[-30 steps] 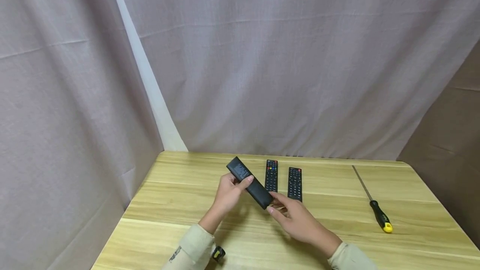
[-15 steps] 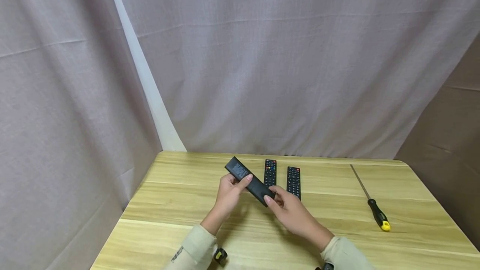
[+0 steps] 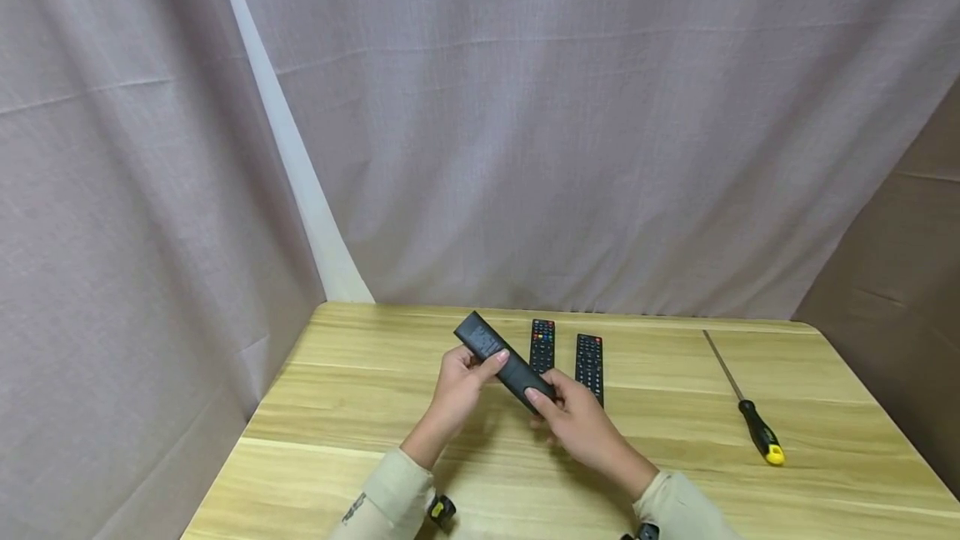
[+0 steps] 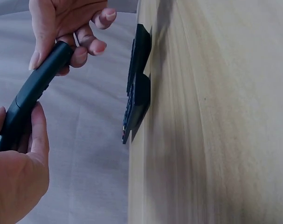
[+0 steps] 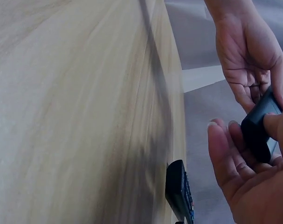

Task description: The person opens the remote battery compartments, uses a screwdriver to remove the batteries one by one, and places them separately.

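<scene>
A black remote control (image 3: 517, 375) is held above the table with its back side up and a printed label near its far left end. My left hand (image 3: 456, 383) grips it about the middle, thumb across the back. The near right end is pinched by my right hand (image 3: 583, 427), whose thumb lies on the back cover. In the left wrist view, the remote (image 4: 38, 84) shows a seam line on its side, and its buttons face away from the thumbs. The right wrist view shows its end (image 5: 260, 126) between both hands.
Two more black remotes, one left (image 3: 542, 346) and one right (image 3: 589, 361), lie buttons up on the wooden table (image 3: 360, 423) behind the right hand. A screwdriver (image 3: 759, 432) with a black and yellow handle lies at the right. Grey curtains (image 3: 525, 148) hang behind the table.
My right hand has shifted slightly left and up along the remote. Its thumb has moved from the remote's end onto the back cover. The left hand keeps its grip.
</scene>
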Motion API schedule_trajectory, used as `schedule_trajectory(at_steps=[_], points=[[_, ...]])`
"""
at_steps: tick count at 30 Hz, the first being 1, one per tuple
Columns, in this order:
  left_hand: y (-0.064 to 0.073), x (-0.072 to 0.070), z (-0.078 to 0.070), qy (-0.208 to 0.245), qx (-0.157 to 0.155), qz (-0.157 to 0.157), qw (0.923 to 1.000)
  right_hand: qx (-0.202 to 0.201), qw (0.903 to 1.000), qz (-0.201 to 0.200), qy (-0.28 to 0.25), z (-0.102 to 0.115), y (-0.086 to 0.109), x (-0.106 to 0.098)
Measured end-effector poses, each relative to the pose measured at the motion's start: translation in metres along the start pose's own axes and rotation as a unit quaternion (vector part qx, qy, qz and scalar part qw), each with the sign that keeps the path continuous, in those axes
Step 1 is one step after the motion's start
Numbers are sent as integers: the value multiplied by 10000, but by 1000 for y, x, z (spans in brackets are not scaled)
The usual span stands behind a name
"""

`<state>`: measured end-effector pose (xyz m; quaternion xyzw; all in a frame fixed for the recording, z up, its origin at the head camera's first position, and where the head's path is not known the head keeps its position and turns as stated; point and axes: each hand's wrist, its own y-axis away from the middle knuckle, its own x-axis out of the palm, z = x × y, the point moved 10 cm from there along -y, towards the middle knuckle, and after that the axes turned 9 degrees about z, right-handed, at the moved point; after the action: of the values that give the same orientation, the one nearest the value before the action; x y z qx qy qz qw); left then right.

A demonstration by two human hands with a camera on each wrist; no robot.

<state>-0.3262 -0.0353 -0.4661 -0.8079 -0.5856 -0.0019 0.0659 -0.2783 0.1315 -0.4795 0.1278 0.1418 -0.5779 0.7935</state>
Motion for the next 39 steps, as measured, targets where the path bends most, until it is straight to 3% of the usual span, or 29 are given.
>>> schedule_trajectory(at_steps=[10,18,39], points=[[-1,-1,5,-1,-1,120,9999,-188,9996,216,70,-1,-1,-1],[6,1,13,-30,-240,103,9997,-359,9983,430,189,-3,-1,0],[4,5,11,126,-297,199,9993,-477,9978,422,161,1,-1,-4]])
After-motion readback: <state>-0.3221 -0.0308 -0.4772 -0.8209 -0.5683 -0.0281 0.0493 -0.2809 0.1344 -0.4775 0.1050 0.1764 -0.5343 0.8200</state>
